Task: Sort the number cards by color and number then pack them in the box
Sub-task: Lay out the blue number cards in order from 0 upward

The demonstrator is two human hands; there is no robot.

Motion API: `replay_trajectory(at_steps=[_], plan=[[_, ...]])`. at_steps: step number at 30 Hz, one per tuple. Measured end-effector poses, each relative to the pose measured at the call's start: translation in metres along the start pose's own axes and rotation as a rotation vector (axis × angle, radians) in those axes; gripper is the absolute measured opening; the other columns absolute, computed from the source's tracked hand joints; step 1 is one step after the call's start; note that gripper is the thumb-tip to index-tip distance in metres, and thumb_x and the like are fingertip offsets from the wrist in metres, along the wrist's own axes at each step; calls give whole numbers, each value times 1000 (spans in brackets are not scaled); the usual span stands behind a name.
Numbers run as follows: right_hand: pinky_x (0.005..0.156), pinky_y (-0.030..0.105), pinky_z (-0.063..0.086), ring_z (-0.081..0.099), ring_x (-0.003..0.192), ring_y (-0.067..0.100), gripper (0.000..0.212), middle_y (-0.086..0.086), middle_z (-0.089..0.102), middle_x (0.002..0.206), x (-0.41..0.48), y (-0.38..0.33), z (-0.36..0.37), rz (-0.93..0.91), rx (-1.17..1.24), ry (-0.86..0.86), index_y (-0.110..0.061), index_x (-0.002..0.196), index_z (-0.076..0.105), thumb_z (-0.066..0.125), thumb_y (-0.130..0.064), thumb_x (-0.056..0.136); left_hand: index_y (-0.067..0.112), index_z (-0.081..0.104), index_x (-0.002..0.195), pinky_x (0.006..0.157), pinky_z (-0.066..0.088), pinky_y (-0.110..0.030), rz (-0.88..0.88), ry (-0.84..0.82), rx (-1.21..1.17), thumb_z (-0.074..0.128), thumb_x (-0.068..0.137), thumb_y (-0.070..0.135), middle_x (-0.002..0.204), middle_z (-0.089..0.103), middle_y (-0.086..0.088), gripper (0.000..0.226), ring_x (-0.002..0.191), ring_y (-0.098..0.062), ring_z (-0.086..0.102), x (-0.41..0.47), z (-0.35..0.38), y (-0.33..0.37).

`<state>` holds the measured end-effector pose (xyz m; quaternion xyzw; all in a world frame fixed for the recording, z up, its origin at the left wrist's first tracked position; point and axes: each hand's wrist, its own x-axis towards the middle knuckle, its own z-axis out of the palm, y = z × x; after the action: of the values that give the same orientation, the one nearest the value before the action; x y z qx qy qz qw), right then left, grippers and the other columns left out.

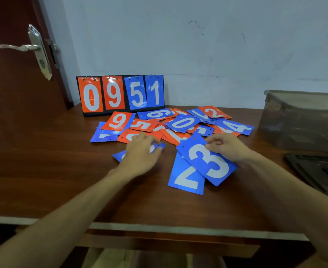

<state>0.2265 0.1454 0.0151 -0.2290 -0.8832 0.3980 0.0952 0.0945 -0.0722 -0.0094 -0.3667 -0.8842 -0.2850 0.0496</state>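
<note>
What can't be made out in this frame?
All in the head view:
- Number on the blue card under the left hand: hand covers it; blur hides any grip.
- Lower cards in the pile: upper cards overlap them.
- Contents of the box: blurred, cut by the right edge.
- Top of the 2 card: under the 3 card the right hand holds.

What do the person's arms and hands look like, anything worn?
The left hand and right hand are ungloved, with no ring, watch or bracelet visible. The left forearm and right forearm are uncovered to the frame edge; no sleeve shows.
</note>
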Motion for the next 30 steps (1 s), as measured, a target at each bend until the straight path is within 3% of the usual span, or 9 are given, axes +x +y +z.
replay_trajectory(at_steps=[4, 7, 9, 12, 16, 19, 21, 25, 30], plan=[[55, 11, 48, 62, 84, 7, 20, -3, 63, 100, -1, 8, -1, 20, 151, 77, -17, 110, 59, 61, -22, 91, 24, 52, 117, 70, 47, -19, -219, -314, -525, 63, 88, 38, 99, 57, 12, 34, 88, -2, 57, -11, 16, 43], [49, 9, 49, 64, 79, 8, 17, -1, 66, 95, 0, 14, -4, 16, 206, 116, -17, 106, 60, 63, -20, 90, 23, 52, 114, 61, 52, -20, -320, -286, -676, 70, 84, 21, 97, 61, 7, 34, 82, -5, 62, -3, 22, 48], [59, 18, 55, 67, 84, 16, 15, 4, 68, 99, 3, 21, -8, 49, 293, 188, -15, 102, 60, 65, -17, 88, 23, 54, 110, 58, 50, -18, -344, -247, -657, 70, 84, 20, 98, 59, 8, 31, 82, -4, 61, 2, 23, 48], [75, 40, 59, 69, 88, 22, 12, 9, 69, 101, 4, 31, -13, 184, 475, 262, -10, 97, 58, 65, -16, 89, 20, 54, 108, 57, 50, -19, -405, -185, -683, 71, 83, 17, 103, 58, 6, 29, 85, -7, 60, 6, 22, 43], [61, 27, 53, 64, 82, 12, 12, 4, 65, 95, 3, 35, -16, 194, 438, 163, -9, 98, 57, 64, -12, 89, 14, 54, 110, 72, 58, -35, -525, -140, -782, 72, 81, 12, 112, 63, -3, 34, 92, -18, 66, 12, 13, 32], [55, 22, 49, 65, 82, 13, 14, 3, 66, 93, 2, 28, -9, 171, 287, 65, -12, 94, 57, 67, -10, 85, 10, 55, 106, 70, 58, -35, -565, -175, -938, 69, 83, 5, 105, 66, -7, 27, 87, -20, 68, 10, 8, 28], [54, 23, 52, 68, 81, 17, 20, 7, 67, 91, 1, 18, -4, 156, 323, -26, -10, 96, 56, 69, -3, 82, 11, 55, 103, 67, 57, -34, -551, -150, -953, 68, 84, 4, 103, 67, -7, 24, 85, -19, 68, 7, 8, 27], [54, 24, 54, 70, 83, 18, 42, 12, 68, 94, -9, 0, 8, 67, 241, -261, -16, 110, 50, 72, 0, 78, 13, 51, 115, 75, 58, -38, -546, -74, -825, 72, 81, 8, 112, 62, -5, 40, 90, -19, 66, 4, 1, 16], [51, 21, 54, 68, 79, 21, 47, 12, 65, 95, -15, -21, 31, 18, 145, -289, -11, 120, 49, 72, -2, 80, 15, 44, 129, 58, 47, -22, -455, -266, -639, 76, 76, 4, 96, 54, 4, 63, 77, -6, 57, -23, -32, -6]])
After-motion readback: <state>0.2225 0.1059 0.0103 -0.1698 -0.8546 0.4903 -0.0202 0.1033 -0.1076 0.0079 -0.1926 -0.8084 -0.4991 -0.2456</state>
